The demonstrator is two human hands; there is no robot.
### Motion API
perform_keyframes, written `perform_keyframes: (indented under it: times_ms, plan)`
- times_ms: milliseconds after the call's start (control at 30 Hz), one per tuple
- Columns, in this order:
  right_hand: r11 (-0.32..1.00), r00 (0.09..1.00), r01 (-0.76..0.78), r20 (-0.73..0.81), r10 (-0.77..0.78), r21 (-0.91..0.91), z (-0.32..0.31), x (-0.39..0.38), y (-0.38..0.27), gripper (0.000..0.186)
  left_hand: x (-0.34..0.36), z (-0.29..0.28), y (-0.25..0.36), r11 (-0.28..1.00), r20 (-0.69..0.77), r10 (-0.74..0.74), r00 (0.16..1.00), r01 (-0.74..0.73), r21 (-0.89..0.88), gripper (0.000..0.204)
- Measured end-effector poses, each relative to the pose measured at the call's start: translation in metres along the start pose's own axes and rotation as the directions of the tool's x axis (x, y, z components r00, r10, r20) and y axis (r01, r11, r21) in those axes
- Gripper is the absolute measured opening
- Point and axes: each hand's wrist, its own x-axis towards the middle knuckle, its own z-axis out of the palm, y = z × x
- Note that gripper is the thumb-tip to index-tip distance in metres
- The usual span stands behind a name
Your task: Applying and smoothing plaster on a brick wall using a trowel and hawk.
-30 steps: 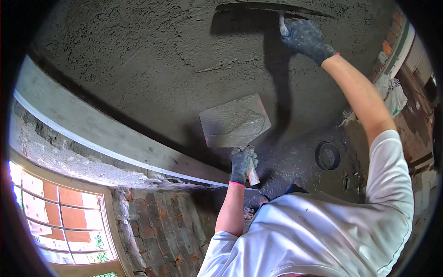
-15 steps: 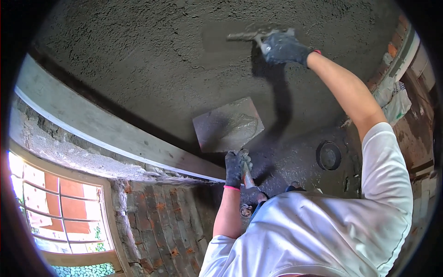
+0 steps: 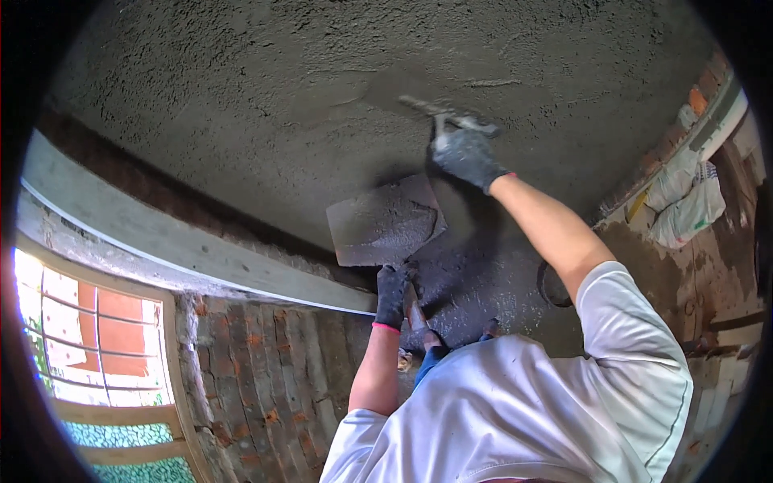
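Two gloved hands, both occupied. Right hand (image 3: 467, 157) was curled round the handle of a trowel (image 3: 451, 113), blade nearly edge-on beyond the knuckles; contact with the grey mortar surface (image 3: 241, 113) could not be told. Left hand (image 3: 391, 294) was wrapped round the handle of a flat board (image 3: 345, 233), just beyond its fingers, a mound of wet mortar (image 3: 403, 229) on top.

Changed within the last second: right hand and trowel had come in from farther out, nearer the board; the mound was still there. Judgement: spreading was mid-course, with mortar left to spread.

Edges: pale ledge (image 3: 145, 213) ran close along the left hand's left, near the board's lower corner; tight there. Ahead of both hands, broad room over the surface. Brick edge (image 3: 696, 101) stood well apart, right of the right hand. Dark round rim (image 3: 551, 286) sat beside the right forearm, partly hidden.
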Motion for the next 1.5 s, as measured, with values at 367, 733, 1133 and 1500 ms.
perform_keyframes:
  times_ms: [367, 733, 1133, 1500]
  plan:
    - [0.974, 0.959, 0.222, 0.170, -0.228, 0.053, -0.102, -0.125, 0.076, 0.045, -0.011, 0.088, 0.044, 0.987, -0.045, 0.159, 0.986, -0.160, -0.025, 0.011]
    - [0.885, 0.946, 0.123, 0.217, -0.242, 0.449, -0.101, -0.114, 0.027, 0.020, -0.022, 0.109, -0.023, 0.551, 0.342, 0.428, 0.837, -0.541, 0.635, 0.012]
    - [0.919, 0.914, 0.350, -0.147, -0.377, -0.180, -0.128, -0.055, 0.050, 0.029, 0.024, 0.016, 0.056, 0.201, 0.672, 0.429, 0.603, -0.789, 0.580, 0.009]
    - [0.975, 0.932, 0.186, 0.292, -0.215, 0.125, -0.105, 0.059, 0.035, 0.039, 0.021, 0.033, 0.002, 0.958, 0.366, -0.124, 0.922, 0.208, -0.198, 0.010]
